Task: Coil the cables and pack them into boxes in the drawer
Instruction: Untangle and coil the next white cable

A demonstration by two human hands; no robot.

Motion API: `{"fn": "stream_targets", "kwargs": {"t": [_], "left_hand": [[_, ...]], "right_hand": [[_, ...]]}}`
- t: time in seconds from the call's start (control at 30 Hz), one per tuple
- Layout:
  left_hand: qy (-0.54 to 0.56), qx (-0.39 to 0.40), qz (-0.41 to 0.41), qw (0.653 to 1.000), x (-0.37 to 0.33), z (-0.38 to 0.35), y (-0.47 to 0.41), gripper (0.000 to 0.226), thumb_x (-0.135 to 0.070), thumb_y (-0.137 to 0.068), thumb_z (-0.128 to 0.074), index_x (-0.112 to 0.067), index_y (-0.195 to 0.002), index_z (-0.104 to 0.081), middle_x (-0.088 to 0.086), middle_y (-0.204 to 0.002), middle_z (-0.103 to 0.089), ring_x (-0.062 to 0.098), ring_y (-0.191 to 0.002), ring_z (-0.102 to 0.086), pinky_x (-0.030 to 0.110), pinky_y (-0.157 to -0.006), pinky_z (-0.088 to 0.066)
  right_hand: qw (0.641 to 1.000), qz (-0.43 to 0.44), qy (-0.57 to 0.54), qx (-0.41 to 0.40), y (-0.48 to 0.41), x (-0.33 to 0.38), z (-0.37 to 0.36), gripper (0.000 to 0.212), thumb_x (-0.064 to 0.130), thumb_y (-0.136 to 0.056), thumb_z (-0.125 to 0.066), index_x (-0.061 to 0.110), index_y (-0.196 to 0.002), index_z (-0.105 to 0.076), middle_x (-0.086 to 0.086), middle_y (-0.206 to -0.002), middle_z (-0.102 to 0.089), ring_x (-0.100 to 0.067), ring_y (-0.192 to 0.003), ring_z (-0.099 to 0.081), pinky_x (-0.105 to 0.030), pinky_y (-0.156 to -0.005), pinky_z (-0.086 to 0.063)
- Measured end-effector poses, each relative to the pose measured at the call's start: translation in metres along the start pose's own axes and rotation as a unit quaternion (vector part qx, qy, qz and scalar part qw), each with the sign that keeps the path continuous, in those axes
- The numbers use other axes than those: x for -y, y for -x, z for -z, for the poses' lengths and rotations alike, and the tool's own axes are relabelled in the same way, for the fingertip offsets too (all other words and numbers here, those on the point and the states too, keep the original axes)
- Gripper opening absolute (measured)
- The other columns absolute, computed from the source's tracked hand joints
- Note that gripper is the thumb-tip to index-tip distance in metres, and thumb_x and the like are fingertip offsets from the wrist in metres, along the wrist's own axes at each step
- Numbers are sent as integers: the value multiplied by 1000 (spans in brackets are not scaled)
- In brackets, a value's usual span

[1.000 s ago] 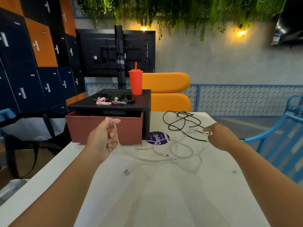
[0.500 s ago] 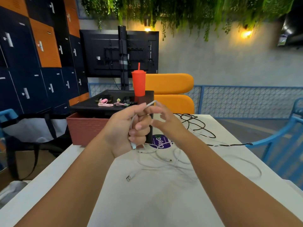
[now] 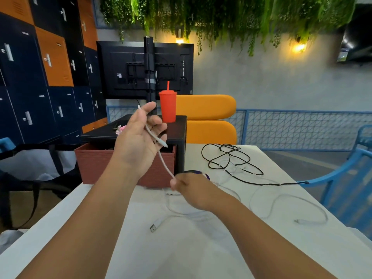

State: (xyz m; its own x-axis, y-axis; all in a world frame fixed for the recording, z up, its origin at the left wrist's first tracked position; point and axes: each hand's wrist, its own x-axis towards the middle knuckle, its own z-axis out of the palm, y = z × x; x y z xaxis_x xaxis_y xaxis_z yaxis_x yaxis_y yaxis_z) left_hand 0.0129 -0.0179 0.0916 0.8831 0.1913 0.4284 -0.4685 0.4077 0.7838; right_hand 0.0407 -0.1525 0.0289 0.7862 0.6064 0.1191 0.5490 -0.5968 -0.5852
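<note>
The right hand is blurred and shows only its back, so its fingers are hidden; the white cable runs into them and looks pinched there. The left hand covers the middle of the drawer, and the front wall hides the rest of its inside, so boxes cannot be seen. A purple sticker is almost wholly behind the right hand. Pink things on the black stand are partly behind the left hand and too small to name. The loose white cables are pale and hard to follow; the type of the small plug cannot be told. The right edge cuts the blue chair and the screen; the lower edge cuts both forearms.
</note>
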Motion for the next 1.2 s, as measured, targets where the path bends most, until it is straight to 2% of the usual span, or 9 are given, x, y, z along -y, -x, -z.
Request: {"fn": "stream_targets", "kwargs": {"t": [0.17,0.33,0.47,0.57,0.67,0.77,0.97,1.1,1.2], "left_hand": [[-256,28,-36,966,21,-4,-4,29,-28,-101,-30,-28,-105,-60,-8,-68,-66,6,-73,-63,33,-89,-46],[-359,96,-31,928,45,-19,-3,27,-17,-99,-36,-17,-112,-59,4,-75,-66,-3,-64,-60,4,-61,-42],[-324,162,27,932,57,-22,-6,37,-17,-99,-38,-22,-75,-66,12,-60,-61,12,-61,-53,17,-70,-43],[-256,194,70,944,60,-26,-12,29,-21,-95,-45,-6,-80,-64,0,-45,-44,9,-40,-36,22,-67,-47],[-139,187,106,967,54,-28,-16,26,-23,-85,-50,-11,-74,-70,-4,-41,-31,8,-36,-26,26,-61,-52],[-51,205,134,968,44,-31,-21,32,-24,-79,-43,-11,-65,-68,-6,-40,-27,7,-33,-23,25,-51,-46],[80,190,155,966,37,-36,-23,32,-21,-79,-42,-9,-57,-62,-7,-35,-26,4,-28,-22,20,-42,-42],[62,160,141,975,40,-34,-26,30,-24,-76,-43,-10,-61,-65,-5,-38,-27,5,-29,-24,21,-43,-42],[9,122,109,986,46,-29,-31,29,-27,-74,-49,-4,-80,-65,-2,-44,-31,8,-34,-28,22,-47,-45]], "right_hand": [[985,17,171,20,18,3,22,41,38,-98,-38,23,-60,-35,3,-66,-40,-22,-76,-44,-30,-53,-29],[974,63,213,-35,36,17,61,29,33,-94,-47,15,-73,-55,1,-65,-47,-19,-70,-46,-28,-54,-31],[970,92,162,-158,37,10,89,21,34,-88,-59,17,-77,-64,5,-70,-60,-8,-68,-52,-29,-62,-41],[963,86,81,-243,29,-1,100,15,35,-82,-66,24,-72,-64,7,-65,-59,-7,-62,-49,-30,-60,-41],[949,94,-17,-302,19,-10,104,17,31,-83,-66,35,-67,-61,14,-53,-55,1,-59,-49,-19,-56,-36],[941,103,-88,-309,8,-14,99,27,28,-87,-61,42,-64,-60,17,-52,-54,2,-56,-47,-16,-53,-34],[931,124,-217,-266,-12,-12,82,30,32,-92,-47,21,-68,-59,16,-52,-53,3,-49,-45,-9,-50,-32],[916,123,-258,-281,-20,-13,74,38,38,-92,-48,27,-56,-52,14,-45,-45,0,-41,-38,-8,-44,-26],[907,101,-278,-301,-24,-17,71,38,36,-91,-48,26,-55,-52,13,-44,-42,-1,-40,-36,-10,-44,-26]]}}
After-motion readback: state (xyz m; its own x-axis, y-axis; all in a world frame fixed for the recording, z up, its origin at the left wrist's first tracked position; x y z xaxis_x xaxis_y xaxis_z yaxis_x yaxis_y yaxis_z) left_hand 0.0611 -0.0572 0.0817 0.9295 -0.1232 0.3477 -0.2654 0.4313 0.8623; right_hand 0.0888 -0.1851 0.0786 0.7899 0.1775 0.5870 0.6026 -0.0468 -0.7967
